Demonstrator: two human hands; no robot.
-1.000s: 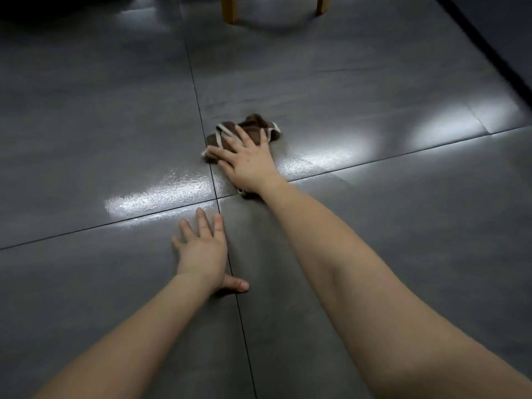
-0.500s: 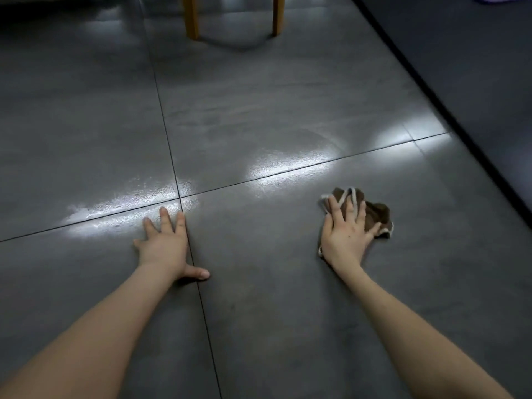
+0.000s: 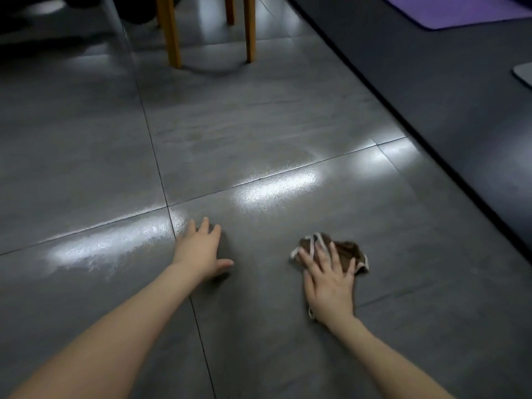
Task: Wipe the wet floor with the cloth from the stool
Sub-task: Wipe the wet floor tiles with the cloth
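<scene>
A crumpled brown cloth (image 3: pixel 348 249) with a pale edge lies on the grey tiled floor (image 3: pixel 259 125). My right hand (image 3: pixel 328 280) presses flat on top of it with fingers spread, covering its near half. My left hand (image 3: pixel 198 249) rests palm down on the bare tile to the left, fingers apart, holding nothing. Shiny wet patches (image 3: pixel 276 191) glint along the tile seam in front of both hands. The stool's wooden legs (image 3: pixel 172 33) stand at the top of the view.
A dark mat (image 3: pixel 431 82) with a black edge runs diagonally along the right side. A purple mat (image 3: pixel 460 10) lies at the top right. A pale flat object (image 3: pixel 524 73) pokes in at the right edge.
My right hand has slid the cloth from the far tile seam back to the near right tile. The view has tilted up, showing more of the stool legs. My left hand stays on the floor.
</scene>
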